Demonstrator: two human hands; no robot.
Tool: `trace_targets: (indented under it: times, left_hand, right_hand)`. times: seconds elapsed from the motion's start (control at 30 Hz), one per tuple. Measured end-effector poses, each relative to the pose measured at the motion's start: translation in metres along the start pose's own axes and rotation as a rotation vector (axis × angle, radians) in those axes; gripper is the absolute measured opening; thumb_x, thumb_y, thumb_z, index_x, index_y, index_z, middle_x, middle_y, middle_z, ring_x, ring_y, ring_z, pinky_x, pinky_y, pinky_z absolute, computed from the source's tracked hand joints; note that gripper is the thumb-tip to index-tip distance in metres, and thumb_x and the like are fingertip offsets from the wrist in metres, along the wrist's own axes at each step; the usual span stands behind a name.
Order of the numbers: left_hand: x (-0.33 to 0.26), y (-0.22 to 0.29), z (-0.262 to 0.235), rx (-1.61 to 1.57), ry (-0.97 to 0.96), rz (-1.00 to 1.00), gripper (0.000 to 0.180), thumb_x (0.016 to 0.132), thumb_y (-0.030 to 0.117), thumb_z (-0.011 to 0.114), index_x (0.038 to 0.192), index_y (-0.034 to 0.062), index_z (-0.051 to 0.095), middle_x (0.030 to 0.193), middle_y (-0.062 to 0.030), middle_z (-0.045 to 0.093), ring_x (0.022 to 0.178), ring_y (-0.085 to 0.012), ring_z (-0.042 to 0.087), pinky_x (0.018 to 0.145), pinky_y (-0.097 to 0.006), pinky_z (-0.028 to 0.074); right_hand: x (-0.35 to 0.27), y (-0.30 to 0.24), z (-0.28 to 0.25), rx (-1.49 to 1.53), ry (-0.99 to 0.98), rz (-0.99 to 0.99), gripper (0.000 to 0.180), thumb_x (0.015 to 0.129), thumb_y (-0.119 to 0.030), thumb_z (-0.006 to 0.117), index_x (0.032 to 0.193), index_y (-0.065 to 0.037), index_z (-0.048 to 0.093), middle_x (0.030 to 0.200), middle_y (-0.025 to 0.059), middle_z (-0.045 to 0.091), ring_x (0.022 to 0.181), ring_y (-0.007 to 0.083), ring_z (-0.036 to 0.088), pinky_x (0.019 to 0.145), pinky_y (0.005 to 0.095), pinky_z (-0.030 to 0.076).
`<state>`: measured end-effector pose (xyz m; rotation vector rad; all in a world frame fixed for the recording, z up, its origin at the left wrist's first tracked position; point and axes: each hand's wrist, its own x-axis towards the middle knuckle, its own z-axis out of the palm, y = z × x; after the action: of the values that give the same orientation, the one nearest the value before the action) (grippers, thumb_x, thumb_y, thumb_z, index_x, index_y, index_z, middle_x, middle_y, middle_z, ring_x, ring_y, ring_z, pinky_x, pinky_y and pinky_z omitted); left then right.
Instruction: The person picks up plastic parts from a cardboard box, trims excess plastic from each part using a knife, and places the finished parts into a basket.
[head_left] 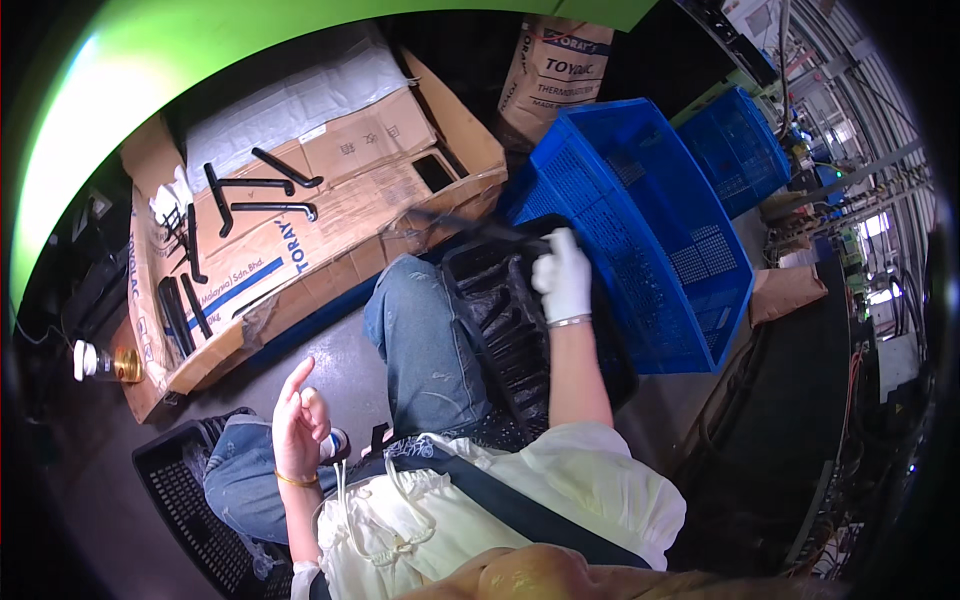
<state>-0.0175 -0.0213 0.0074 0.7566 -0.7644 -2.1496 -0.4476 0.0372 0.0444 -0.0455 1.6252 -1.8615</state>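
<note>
My right hand (pixel 565 280), in a white glove, is closed on one end of a long black plastic part (pixel 487 229). That part is blurred and points left toward the cardboard box's edge. Under this hand is a black crate (pixel 612 385) with dark pieces and clear plastic film inside. My bare left hand (pixel 300 425) is raised over my left knee, its index finger stretched out and the others partly bent, with nothing visible in it. Several black bent plastic parts (pixel 262 186) lie on the flattened cardboard (pixel 365 150) in the open box (pixel 440 215).
A large blue crate (pixel 690 300) stands at the right, with another blue crate (pixel 735 150) behind. A paper sack (pixel 560 75) is at the back. A black basket (pixel 190 500) sits by my left leg. A jar with yellowish contents (pixel 125 364) stands at the box's left corner.
</note>
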Motion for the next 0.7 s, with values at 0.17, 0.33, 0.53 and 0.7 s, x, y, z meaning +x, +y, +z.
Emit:
trace_targets:
  times: [0.17, 0.33, 0.53, 0.7]
  left_hand:
    - [0.012, -0.010, 0.010, 0.083, -0.030, -0.064, 0.053, 0.102, 0.033, 0.047, 0.145, 0.0027, 0.040, 0.071, 0.0023, 0.046, 0.051, -0.0035, 0.036, 0.043, -0.016, 0.029]
    - [0.026, -0.023, 0.018, 0.090, -0.030, -0.155, 0.052, 0.101, 0.032, 0.049, 0.143, 0.0035, 0.042, 0.073, 0.0032, 0.047, 0.052, -0.0034, 0.037, 0.045, -0.017, 0.029]
    - [0.043, -0.033, 0.025, 0.062, 0.008, -0.172, 0.047, 0.101, 0.028, 0.050, 0.139, 0.0013, 0.046, 0.069, 0.0032, 0.048, 0.049, -0.0030, 0.037, 0.043, -0.018, 0.026]
    - [0.054, -0.009, 0.006, 0.281, 0.058, -0.058, 0.040, 0.101, 0.027, 0.051, 0.132, 0.0022, 0.054, 0.067, 0.0046, 0.045, 0.050, -0.0022, 0.034, 0.043, -0.018, 0.024]
  right_hand:
    - [0.041, -0.102, -0.122, 0.077, 0.503, -0.468, 0.033, 0.093, -0.036, 0.061, 0.071, -0.015, 0.046, 0.049, -0.0044, 0.034, 0.036, 0.0078, 0.032, 0.033, 0.0267, 0.020]
    - [0.081, -0.163, -0.219, 0.075, 0.635, -0.594, 0.037, 0.095, -0.035, 0.054, 0.093, 0.002, 0.059, 0.096, 0.0177, 0.067, 0.052, 0.0113, 0.045, 0.042, 0.0242, 0.035]
    - [0.071, -0.120, -0.175, 0.172, 0.431, -0.613, 0.023, 0.085, -0.015, 0.062, 0.104, -0.001, 0.059, 0.072, 0.0021, 0.051, 0.047, 0.0064, 0.038, 0.038, 0.0201, 0.029]
    - [0.034, -0.022, 0.008, 0.216, -0.122, -0.304, 0.032, 0.094, -0.013, 0.061, 0.123, -0.001, 0.053, 0.104, 0.0097, 0.062, 0.056, 0.0038, 0.045, 0.043, 0.0172, 0.035]
